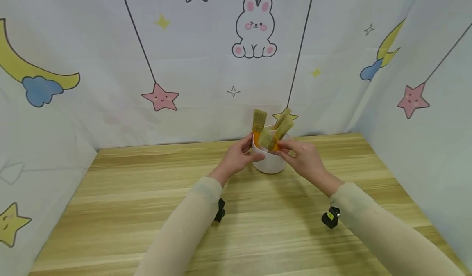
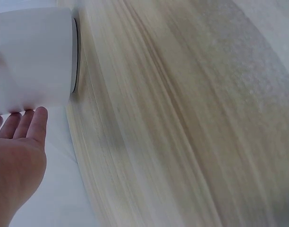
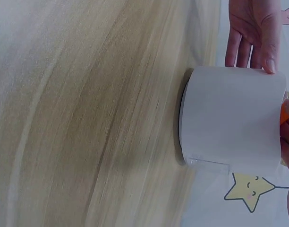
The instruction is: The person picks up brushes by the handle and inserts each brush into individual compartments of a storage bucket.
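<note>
A white round container (image 1: 269, 164) stands near the back edge of the wooden table, with several paintbrushes in it, bristles up. One paintbrush (image 1: 259, 120) with an orange handle leans at its left side; others (image 1: 284, 126) lean toward the back right. My left hand (image 1: 237, 157) holds the container's left side, thumb in front and fingers farther back. At the front rim, my right hand (image 1: 304, 159) pinches the orange handle of a paintbrush (image 1: 267, 140) whose bristles tilt up and left. In the right wrist view, only a bit of orange handle (image 3: 283, 113) shows by the fingers.
The wooden table (image 1: 147, 210) meets a white printed curtain (image 1: 206, 62) close behind the container. Curtain walls also flank both sides. Black wrist devices (image 1: 330, 217) sit under both cream sleeves.
</note>
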### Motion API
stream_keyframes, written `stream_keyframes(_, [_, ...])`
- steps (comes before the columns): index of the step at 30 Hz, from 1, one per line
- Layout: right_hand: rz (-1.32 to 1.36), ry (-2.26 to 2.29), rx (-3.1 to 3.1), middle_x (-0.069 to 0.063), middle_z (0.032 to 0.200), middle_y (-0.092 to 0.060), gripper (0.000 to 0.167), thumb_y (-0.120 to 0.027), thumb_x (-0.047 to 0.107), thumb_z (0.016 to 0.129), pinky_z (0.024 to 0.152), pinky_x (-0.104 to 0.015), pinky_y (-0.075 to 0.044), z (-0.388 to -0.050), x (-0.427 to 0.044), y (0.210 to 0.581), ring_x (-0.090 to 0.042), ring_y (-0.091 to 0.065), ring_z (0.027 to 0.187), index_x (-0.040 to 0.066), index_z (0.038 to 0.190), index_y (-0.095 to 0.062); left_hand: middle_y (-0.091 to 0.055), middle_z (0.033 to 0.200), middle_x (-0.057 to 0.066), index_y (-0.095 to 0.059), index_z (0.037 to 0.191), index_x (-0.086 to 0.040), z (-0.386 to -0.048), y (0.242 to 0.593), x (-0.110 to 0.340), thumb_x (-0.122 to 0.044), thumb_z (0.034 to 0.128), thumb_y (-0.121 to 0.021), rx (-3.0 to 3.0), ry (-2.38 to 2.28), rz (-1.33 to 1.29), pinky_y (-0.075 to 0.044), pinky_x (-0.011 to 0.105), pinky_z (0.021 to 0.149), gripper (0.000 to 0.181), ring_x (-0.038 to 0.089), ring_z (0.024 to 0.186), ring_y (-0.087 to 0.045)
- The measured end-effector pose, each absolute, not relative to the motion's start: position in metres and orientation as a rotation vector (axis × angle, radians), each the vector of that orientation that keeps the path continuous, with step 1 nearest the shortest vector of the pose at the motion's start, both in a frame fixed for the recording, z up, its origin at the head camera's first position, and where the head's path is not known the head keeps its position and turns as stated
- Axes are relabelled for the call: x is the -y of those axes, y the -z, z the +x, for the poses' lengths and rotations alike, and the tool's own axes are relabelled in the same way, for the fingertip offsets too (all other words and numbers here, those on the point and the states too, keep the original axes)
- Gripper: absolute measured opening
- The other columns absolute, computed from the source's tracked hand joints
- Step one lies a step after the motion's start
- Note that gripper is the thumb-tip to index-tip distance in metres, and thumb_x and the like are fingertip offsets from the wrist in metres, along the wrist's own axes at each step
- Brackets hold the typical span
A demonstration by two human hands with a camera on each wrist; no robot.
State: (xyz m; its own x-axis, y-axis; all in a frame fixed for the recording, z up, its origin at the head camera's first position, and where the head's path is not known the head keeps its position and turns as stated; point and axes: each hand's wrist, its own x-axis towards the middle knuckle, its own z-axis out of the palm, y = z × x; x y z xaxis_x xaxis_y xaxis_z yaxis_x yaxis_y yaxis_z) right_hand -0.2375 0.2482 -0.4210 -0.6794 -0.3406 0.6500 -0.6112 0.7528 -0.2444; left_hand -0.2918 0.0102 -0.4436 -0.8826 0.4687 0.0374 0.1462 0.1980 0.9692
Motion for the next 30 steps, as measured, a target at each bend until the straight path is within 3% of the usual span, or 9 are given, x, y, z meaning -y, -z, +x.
stream_keyframes(16, [0.903,-0.446,2.421,-0.01,0.094,-0.082,0.023,-0.087,0.003,0.087,0.064,-0.042,-0.063,-0.243,-0.252,0.413,-0.023,-0.078,0.076,0.003,0.109,-0.081,-0.033,0.173,0.007,-0.028,0.171,-0.016,-0.294,0.445,-0.009,-0.022,0.0974,-0.082,-2.216,-1.74,0.588,-0.038,0.046,0.125,0.092,0.028,0.157,-0.038])
stream_keyframes(30, [0.901,-0.415,2.41,-0.012,0.099,-0.082,0.036,-0.088,0.0,0.086,0.069,-0.045,-0.065,-0.236,-0.263,0.409,-0.029,-0.08,0.085,-0.001,0.121,-0.079,-0.03,0.175,0.007,-0.027,0.171,-0.012,-0.296,0.446,-0.01,-0.022,0.0985,-0.081,-2.225,-1.729,0.589,-0.037,0.047,0.126,0.091,0.028,0.157,-0.037])
